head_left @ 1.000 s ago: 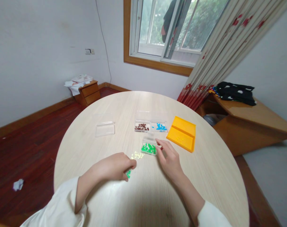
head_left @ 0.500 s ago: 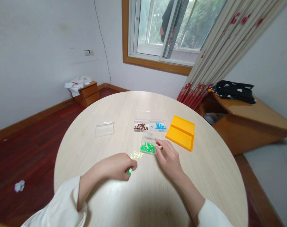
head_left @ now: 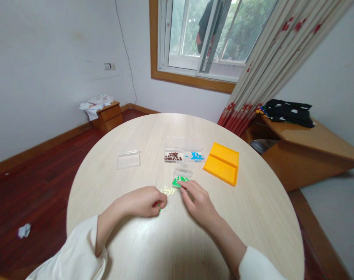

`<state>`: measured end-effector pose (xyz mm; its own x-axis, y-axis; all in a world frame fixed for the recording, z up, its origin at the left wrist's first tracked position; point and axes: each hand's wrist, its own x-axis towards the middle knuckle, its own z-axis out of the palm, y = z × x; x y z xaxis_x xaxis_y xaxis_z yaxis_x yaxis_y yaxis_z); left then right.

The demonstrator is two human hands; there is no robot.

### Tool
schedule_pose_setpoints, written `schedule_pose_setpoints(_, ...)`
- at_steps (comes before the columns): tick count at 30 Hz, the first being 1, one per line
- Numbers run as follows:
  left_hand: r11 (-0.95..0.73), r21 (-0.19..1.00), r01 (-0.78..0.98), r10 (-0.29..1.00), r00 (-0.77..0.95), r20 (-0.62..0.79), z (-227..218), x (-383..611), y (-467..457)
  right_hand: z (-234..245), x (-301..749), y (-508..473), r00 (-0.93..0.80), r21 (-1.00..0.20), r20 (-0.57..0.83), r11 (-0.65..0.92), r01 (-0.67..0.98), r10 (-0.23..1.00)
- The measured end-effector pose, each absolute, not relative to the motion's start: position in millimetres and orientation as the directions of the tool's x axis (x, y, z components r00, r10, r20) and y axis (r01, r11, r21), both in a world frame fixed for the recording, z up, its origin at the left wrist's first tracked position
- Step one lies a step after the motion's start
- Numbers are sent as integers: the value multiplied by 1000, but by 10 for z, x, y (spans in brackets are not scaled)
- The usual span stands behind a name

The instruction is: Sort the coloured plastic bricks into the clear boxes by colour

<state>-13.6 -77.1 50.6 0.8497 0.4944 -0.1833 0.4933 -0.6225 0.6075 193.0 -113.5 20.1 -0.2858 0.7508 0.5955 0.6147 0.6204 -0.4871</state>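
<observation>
Near the middle of the table stands a small clear plastic box (head_left: pixel 177 186), its lid raised, with green pieces (head_left: pixel 177 180) inside. My right hand (head_left: pixel 199 200) is closed at its near right edge, fingertips over the green pieces and thumb on the near side. Curled on the table to the left is my left hand (head_left: pixel 146 201), closed around green pieces (head_left: pixel 160 207) that show only slightly beneath its fingers. A loose patch of pale yellow pieces (head_left: pixel 167 190) lies between the hands, just left of the box.
Behind are a clear box of brown pieces (head_left: pixel 173 156) and one of blue pieces (head_left: pixel 196 156). To the right lies an opened yellow case (head_left: pixel 223 167) with a few yellow pieces. A clear box (head_left: pixel 128 160) without pieces stands at the left.
My right hand has moved left from the box's right side onto its near edge, over the green pieces. My left hand has curled tighter, hiding more of its green pieces.
</observation>
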Motion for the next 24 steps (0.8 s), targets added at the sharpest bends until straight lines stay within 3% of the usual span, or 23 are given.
schedule_pose_setpoints(5,-536,696,477,516,838,-177,570,-191,-744,187,1830,-1202,-386,-487,538,650,583,750)
schedule_pose_setpoints(10,-441,760,478,624,771,-123,641,-275,-687,195,1690,-1279,-517,-520,440,678,520,734)
schedule_pose_setpoints(17,-400,783,477,749,663,-21,613,-299,-614,71,1511,-1320,-705,-350,329,775,527,628)
schedule_pose_setpoints(24,-396,805,442,787,615,49,548,-265,-601,163,1530,-1343,-721,-339,253,757,558,645)
